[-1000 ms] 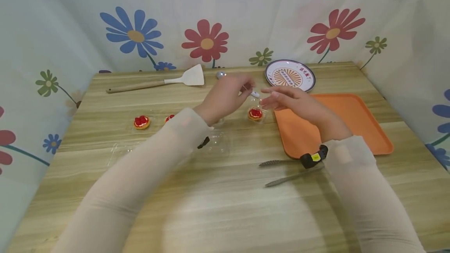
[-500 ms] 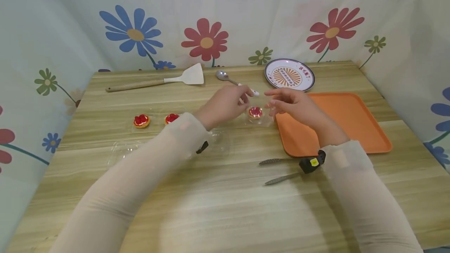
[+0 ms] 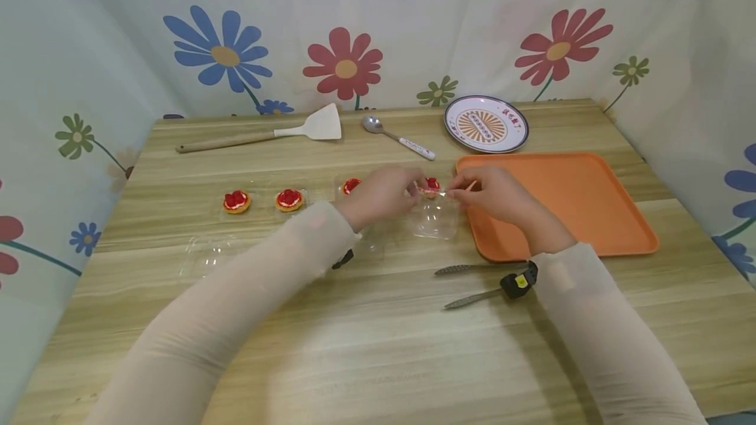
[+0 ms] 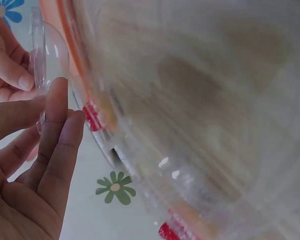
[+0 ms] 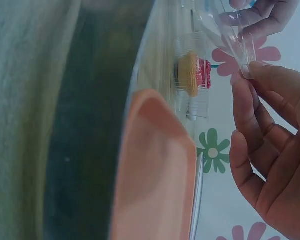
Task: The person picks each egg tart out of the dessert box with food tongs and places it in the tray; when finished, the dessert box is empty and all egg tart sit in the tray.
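Observation:
A clear plastic lid [image 3: 435, 218] is held up between both hands, tilted toward me, just in front of a small red-topped tart [image 3: 433, 184]. The left hand [image 3: 384, 197] pinches its left edge. At the opposite edge, the right hand [image 3: 493, 194] pinches it between thumb and index finger, seen closely in the right wrist view. That view also shows the tart [image 5: 192, 74] in its clear plastic base. Farther left stand more tarts in clear containers: one tart [image 3: 351, 185] partly behind the left hand, another tart [image 3: 289, 199], and a third tart [image 3: 237, 201].
An orange tray [image 3: 561, 208] lies right of the tarts, with a patterned plate [image 3: 486, 124] behind it. A spoon [image 3: 397, 138] and a white spatula [image 3: 315, 124] lie at the back. Metal tongs [image 3: 472, 299] and a loose clear lid [image 3: 212, 254] are nearer me.
The hands were apart above the rightmost tart, then came down around it. Now they hold the clear lid, lifted off the tart and drawn toward me. The spoon is fully uncovered.

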Motion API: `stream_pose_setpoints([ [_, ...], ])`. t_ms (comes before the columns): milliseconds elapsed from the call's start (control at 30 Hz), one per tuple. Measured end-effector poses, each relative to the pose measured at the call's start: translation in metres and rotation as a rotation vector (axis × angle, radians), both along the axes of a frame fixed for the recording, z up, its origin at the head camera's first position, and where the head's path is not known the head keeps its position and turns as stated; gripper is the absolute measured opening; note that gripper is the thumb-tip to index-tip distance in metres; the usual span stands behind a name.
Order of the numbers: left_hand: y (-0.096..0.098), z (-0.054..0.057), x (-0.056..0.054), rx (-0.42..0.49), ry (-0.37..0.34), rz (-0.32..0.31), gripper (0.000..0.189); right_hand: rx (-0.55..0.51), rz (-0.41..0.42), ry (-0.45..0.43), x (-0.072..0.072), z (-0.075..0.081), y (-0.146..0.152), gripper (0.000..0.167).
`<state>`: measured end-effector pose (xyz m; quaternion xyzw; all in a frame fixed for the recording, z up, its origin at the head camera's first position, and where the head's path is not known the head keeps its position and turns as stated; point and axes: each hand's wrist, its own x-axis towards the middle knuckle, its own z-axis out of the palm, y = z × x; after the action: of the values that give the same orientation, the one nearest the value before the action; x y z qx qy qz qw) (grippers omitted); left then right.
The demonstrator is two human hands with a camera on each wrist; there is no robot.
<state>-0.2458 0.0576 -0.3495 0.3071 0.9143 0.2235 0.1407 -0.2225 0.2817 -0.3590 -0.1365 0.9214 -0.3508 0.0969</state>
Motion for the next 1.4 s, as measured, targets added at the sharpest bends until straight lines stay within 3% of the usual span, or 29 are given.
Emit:
stream_pose_setpoints([
  [167, 0.002, -0.006, 0.005, -0.014, -0.028, 0.009, 0.026, 0.098, 0.015, 0.021, 0.001, 0.001, -0.002, 0.012],
  [367, 0.005, -0.015, 0.010, -0.053, 0.009, -0.018, 0.030, 0.159, 0.048, -0.011, 0.003, 0.001, -0.004, 0.013],
  [567, 0.007, -0.019, 0.012, -0.050, -0.032, -0.017, 0.034, 0.205, 0.071, -0.016, 0.002, -0.001, -0.005, 0.015],
  [833, 0.009, -0.021, 0.012, -0.103, 0.018, -0.050, 0.036, 0.226, 0.076, -0.029, 0.002, -0.002, -0.005, 0.018],
  [1100, 0.000, -0.016, 0.015, -0.082, -0.009, -0.003, 0.039, 0.243, 0.083, -0.016, 0.004, 0.002, -0.005, 0.021],
  [1400, -0.017, -0.002, 0.022, -0.098, 0.039, 0.022, 0.043, 0.289, 0.076, 0.014, 0.016, 0.014, -0.007, 0.034],
])
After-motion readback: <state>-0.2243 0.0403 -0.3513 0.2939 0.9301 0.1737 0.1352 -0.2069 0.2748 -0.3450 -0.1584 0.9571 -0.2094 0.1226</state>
